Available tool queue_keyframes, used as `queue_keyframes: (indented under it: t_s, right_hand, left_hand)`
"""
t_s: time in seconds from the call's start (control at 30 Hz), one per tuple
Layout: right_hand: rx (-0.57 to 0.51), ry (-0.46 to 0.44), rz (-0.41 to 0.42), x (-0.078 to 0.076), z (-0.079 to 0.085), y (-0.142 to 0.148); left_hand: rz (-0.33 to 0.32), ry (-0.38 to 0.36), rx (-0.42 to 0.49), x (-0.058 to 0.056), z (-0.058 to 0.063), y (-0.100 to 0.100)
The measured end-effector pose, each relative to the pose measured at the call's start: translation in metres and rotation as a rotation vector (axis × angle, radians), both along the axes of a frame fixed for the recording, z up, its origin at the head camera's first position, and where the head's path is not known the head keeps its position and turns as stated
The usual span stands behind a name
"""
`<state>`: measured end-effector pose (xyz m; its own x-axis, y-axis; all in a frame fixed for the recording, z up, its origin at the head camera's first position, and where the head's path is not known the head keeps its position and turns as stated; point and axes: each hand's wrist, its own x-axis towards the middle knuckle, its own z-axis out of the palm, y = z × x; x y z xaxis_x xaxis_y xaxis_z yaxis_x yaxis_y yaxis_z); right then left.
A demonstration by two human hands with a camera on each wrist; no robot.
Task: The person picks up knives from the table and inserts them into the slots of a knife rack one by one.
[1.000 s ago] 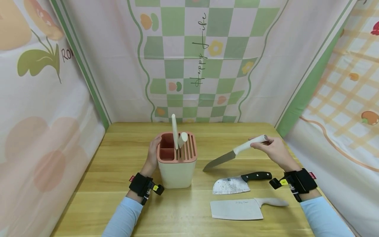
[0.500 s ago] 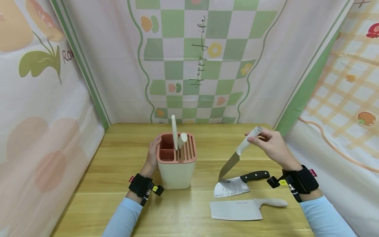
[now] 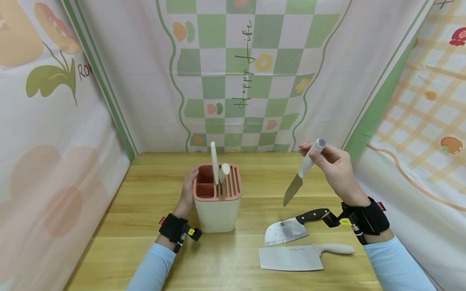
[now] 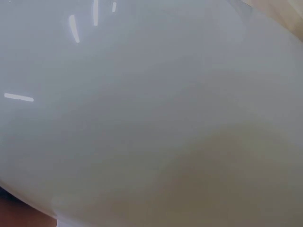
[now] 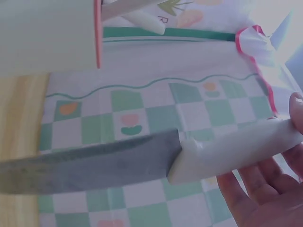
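My right hand grips a white-handled kitchen knife by its handle, thumb on one side and fingers on the other. Its blade points down and to the left, above the table in the head view. My left hand rests against the left side of a cream knife block with a pink slotted top, fingertips at the rim. Two white handles stick up from the slots. Only the block's smooth pale wall fills the left wrist view.
On the wooden table, right of the block, lies a black-handled cleaver. Nearer the front is a white-handled cleaver, its blade pointing left. Patterned cloth hangs behind and at both sides.
My right hand has lifted the knife and turned it from a low slant to a steeper, tip-down tilt. The black-handled cleaver has shifted slightly. My left hand stays on the block.
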<state>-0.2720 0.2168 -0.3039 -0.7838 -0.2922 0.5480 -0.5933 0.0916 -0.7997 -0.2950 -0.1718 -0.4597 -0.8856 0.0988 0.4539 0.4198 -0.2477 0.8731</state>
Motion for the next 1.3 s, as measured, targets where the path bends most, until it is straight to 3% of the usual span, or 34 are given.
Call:
queue_keyframes:
  t_s: [0.17,0.5,0.87,1.0,1.3]
  right_hand:
    - [-0.017,0.046,0.042,-0.002,0.017,-0.015]
    - [-0.131,0.025,0.160,0.005,0.049,-0.055]
    - [-0.299,0.285,0.299,0.002,0.076,-0.100]
    - [-0.395,0.319,0.283,0.003,0.087,-0.117]
    - [-0.526,0.406,0.152,0.003,0.104,-0.145]
  left_hand:
    - [0.001,0.000,0.004,0.001,-0.001,-0.002]
    - [0.000,-0.008,0.008,0.002,0.000,-0.005]
    - [-0.003,0.002,0.002,0.001,0.002,-0.004]
    - [-0.005,0.010,-0.003,0.000,0.002,-0.004]
    - [0.001,0.002,-0.015,-0.004,0.001,-0.002]
